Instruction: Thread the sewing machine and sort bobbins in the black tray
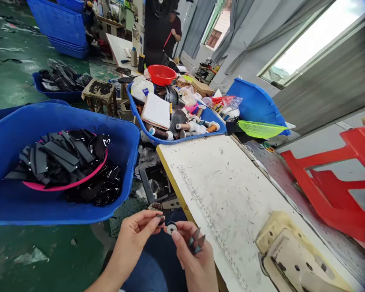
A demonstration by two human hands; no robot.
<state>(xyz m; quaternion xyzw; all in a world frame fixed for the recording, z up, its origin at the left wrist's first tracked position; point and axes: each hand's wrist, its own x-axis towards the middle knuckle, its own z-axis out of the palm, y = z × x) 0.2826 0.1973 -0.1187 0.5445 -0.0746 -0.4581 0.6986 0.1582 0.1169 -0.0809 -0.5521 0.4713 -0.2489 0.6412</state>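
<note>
My left hand point(139, 232) pinches a small dark round part point(160, 220) between thumb and fingertips; its exact kind is too small to tell. Close beside it, my right hand point(192, 247) is closed on a bobbin point(171, 228) with a pale round face and a dark centre, held between thumb and forefinger. Thread snips point(197, 241) are tucked in the same hand, their pointed blades sticking out past the fingers. Both hands are above my lap, left of the white table point(219, 178). The handles of the snips are hidden by the palm.
At the lower right a sewing machine point(295, 259) sits on the table. A blue tub point(118, 125) with black strips stands left. Beyond the table's far end, another blue tub point(182, 141) holds thread spools and a notebook. A red stool point(328, 170) is right; a person point(176, 30) stands behind.
</note>
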